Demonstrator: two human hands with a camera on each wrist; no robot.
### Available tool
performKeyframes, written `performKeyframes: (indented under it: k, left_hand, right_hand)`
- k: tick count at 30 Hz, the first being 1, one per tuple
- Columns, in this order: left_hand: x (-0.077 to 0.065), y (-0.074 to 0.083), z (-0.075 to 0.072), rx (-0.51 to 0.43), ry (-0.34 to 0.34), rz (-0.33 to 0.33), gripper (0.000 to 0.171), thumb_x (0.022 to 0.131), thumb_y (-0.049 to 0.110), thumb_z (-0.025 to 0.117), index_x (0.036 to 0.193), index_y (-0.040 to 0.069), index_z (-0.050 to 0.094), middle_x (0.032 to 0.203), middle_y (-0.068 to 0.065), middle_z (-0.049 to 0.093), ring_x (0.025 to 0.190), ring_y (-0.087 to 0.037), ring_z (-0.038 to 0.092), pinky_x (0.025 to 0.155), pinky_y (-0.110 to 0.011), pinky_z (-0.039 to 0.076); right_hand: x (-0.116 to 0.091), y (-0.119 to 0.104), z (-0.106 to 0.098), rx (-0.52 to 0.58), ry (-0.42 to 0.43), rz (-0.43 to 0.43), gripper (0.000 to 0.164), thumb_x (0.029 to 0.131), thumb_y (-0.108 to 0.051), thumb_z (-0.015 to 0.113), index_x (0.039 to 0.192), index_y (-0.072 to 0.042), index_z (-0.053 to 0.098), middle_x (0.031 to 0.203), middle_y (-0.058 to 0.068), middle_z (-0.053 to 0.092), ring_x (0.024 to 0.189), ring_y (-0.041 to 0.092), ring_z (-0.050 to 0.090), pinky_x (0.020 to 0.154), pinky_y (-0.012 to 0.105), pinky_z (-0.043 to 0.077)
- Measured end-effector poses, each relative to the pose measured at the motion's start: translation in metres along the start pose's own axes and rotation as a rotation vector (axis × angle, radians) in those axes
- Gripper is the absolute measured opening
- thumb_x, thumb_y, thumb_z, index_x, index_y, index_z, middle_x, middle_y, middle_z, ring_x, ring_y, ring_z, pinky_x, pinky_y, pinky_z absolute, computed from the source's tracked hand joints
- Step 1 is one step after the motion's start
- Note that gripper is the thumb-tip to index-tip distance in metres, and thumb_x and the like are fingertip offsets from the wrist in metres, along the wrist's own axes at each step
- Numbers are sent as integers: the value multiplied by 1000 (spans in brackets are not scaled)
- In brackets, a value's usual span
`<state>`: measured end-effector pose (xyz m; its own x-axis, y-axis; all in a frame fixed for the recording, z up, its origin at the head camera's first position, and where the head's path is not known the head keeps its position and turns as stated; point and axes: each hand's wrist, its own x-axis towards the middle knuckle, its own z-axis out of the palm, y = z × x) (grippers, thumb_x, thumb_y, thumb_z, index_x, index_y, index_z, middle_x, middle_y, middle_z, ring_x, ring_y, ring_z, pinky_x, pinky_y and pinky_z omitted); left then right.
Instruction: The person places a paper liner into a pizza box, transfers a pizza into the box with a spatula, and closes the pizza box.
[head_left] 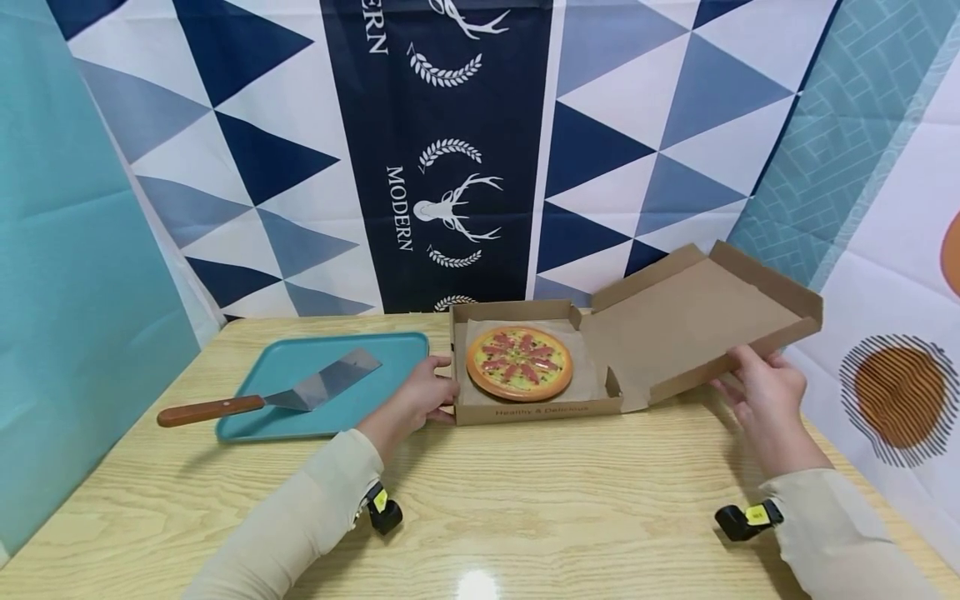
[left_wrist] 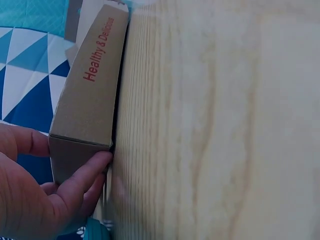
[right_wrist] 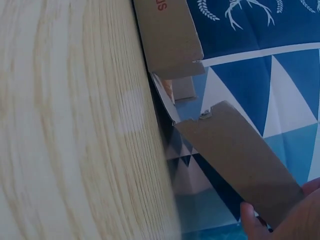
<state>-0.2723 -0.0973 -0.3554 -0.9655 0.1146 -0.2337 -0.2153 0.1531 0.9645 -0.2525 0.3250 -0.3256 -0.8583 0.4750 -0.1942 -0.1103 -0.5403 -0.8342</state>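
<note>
A cardboard pizza box [head_left: 540,414] lies open on the table, with a pizza [head_left: 519,363] on paper inside it. My left hand [head_left: 423,390] holds the box's left end; in the left wrist view, its digits [left_wrist: 82,175] span that end wall at the front corner. On the other side, my right hand [head_left: 772,396] grips the outer front corner of the lid [head_left: 690,321]. The lid is folded out to the right and tilted, its outer end raised above the table. In the right wrist view, the thumb and fingers hold the lid's side flap [right_wrist: 245,165].
Left of the box is a teal tray [head_left: 262,379]. A spatula [head_left: 333,382] with a wooden handle lies across it, the handle reaching past the tray's left edge. Patterned cloth [head_left: 450,150] hangs behind the wooden table [head_left: 555,500], with more cloth at both sides.
</note>
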Motion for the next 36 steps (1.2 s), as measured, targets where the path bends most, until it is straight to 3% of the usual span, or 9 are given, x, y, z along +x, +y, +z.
performKeyframes:
  k: [6,10,16,24,36]
  left_hand:
    - [-6,0,2,-12,3,5,69,85,-7,50,149,4,27,112,-20,51,69,-18,48,62,-44,57]
    - [-10,0,3,-21,0,6,70,85,-8,50,149,3,26,113,-20,51,67,-17,47,62,-44,57]
    - [-16,-2,7,-28,-7,3,71,86,-8,50,149,3,21,125,-27,50,81,-24,53,63,-45,57]
    - [-29,-8,15,-43,-13,-1,73,88,-8,51,150,1,15,130,-31,47,107,-40,59,70,-49,57]
    - [-48,-11,27,-86,11,-7,72,88,-7,54,148,2,15,127,-30,43,110,-43,58,72,-48,57]
  right_hand:
    - [-2,-2,-2,-58,-129,-70,36,85,0,72,111,-8,50,94,-3,66,74,11,68,53,33,57]
    - [-4,-4,-2,-72,-182,-81,38,87,1,69,115,-6,45,92,-4,65,75,10,67,55,33,57]
    - [-4,-7,1,-71,-245,-98,39,87,4,68,116,-6,44,91,-1,65,76,11,67,58,33,58]
    - [0,-10,4,-98,-291,-108,38,87,8,66,117,-5,46,93,0,62,76,10,67,60,32,58]
    - [13,-10,8,-145,-358,-177,41,86,13,62,118,-5,43,100,2,55,77,8,65,59,32,57]
